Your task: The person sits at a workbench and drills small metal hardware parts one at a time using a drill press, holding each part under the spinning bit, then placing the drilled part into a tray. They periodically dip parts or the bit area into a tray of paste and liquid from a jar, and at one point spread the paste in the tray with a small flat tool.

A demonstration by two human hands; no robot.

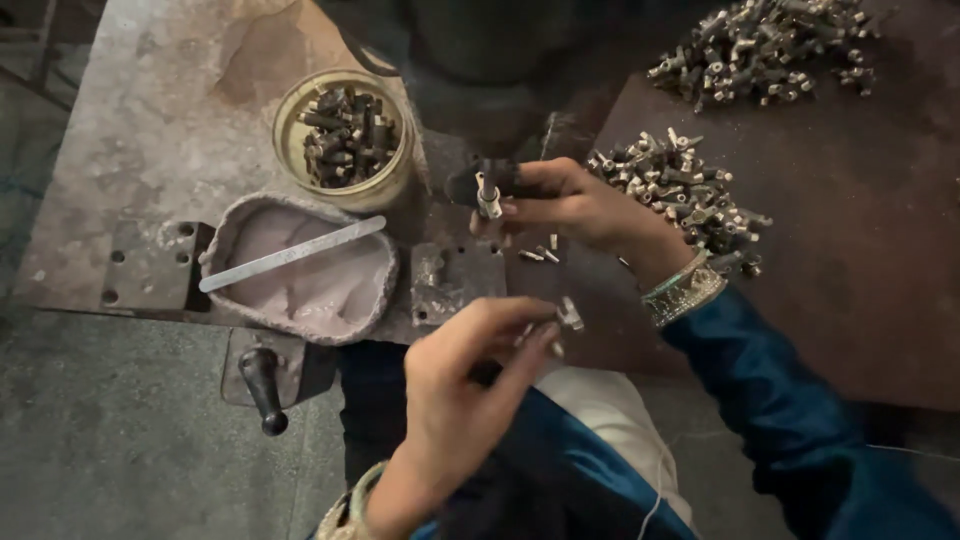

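right hand (575, 205): up around centre, closed on a dark stubby tool (470, 183) with a small silvery metal fitting (488, 200) poking out at its tip, just past the fingertips

left hand (470, 400): down at 6 o'clock, fingertips pinched shut on another small silvery metal piece (568, 316), held over the lap, apart from the first fitting

loose bits (540, 254): a few tiny metal parts on the worn metal bench (150, 130), right under the right hand

piles: heap of small grey metal fittings (680, 190) at 2 o'clock, just beside the right wrist; second heap (765, 45) further out toward 1 o'clock, both on a dark rusty sheet (860, 280)

round yellowish tin (345, 140): at 11 o'clock, full of dark fittings

shallow crusty tray of pale pinkish paste (300, 270): at 9 o'clock, flat metal strip (290, 255) lying across it

black lever handle (265, 385): at 8 o'clock, below the tray

sleeves: blue, patterned cuff on the right wrist
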